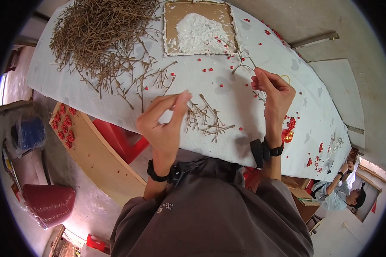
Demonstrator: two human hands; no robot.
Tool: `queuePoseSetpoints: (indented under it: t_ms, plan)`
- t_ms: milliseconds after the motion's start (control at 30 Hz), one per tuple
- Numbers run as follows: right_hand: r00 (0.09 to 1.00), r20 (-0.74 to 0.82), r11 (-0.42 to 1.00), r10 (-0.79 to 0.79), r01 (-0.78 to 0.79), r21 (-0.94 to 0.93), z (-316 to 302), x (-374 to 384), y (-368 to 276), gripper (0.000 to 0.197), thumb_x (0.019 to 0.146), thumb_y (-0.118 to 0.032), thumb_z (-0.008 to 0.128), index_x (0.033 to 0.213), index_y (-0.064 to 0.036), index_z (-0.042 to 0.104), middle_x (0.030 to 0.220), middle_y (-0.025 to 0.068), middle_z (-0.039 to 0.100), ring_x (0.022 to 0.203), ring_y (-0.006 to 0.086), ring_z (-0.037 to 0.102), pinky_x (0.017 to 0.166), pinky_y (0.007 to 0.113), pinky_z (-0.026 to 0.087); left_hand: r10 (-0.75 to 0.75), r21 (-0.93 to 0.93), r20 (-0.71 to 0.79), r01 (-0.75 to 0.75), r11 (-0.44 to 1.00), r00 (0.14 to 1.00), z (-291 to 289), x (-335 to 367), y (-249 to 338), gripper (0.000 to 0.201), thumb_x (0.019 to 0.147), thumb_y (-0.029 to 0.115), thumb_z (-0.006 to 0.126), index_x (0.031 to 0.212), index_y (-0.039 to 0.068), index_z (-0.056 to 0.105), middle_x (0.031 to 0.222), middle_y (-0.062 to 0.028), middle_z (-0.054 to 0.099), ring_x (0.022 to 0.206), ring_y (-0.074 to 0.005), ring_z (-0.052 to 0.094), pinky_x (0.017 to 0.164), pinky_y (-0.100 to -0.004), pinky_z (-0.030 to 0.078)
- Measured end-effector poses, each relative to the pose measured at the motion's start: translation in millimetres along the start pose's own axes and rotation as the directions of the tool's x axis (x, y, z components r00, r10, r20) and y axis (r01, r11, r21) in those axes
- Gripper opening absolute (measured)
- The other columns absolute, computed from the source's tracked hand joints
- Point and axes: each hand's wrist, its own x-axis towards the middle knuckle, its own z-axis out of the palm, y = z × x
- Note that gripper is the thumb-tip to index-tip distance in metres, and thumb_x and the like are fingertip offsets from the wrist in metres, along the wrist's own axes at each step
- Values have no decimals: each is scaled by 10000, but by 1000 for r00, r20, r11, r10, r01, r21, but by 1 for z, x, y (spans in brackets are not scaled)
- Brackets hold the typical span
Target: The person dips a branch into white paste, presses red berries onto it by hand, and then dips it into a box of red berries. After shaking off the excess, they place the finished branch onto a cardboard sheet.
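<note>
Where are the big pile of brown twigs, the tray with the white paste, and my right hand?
Big twig pile [99, 38]: head view, middle of the tangled heap.
Tray [170, 20]: head view, bare brown base left of the paste.
Right hand [278, 91]: head view, middle of the hand.

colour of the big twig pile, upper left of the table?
The twig pile is dull brown; seen best in the head view.

I'm on the head fisheye: looks steeply down over the wearer's grey-brown shirt [210, 214], left hand [162, 115] and right hand [279, 92] close at mid-frame, white-covered table [313, 128] beyond, edges bending at rim.
</note>
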Motion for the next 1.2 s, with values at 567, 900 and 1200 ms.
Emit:
queuePoseSetpoints:
  t_ms: [567,900,1200]
  plan:
    - [993,67,983,93,-81,-162,9,27,36,172,858,-87,703,971,41,723,757,94,701,620,128,641,611,239,533,-125,-6,0,125,992,992,-17,-1,-34,207,908,73,633,763,-65,691,716,-86,695,626,-101,606,600,-235,456]
    - [985,128,992,119,-122,17,16,31,30,176,869,-76,685,985,53,714,782,102,700,653,132,645,632,235,528,-91,-24,-42,90,996,995,-18,0,-35,282,937,121,597,734,-56,682,690,-81,694,603,-91,581,589,-232,429]
    - [960,209,944,187,-234,232,5,22,17,212,906,-74,630,1054,71,676,827,100,687,696,119,629,630,213,504,-97,-59,-75,92,994,992,-18,-1,-36,308,947,136,584,720,-48,683,671,-74,692,591,-78,559,594,-235,427]
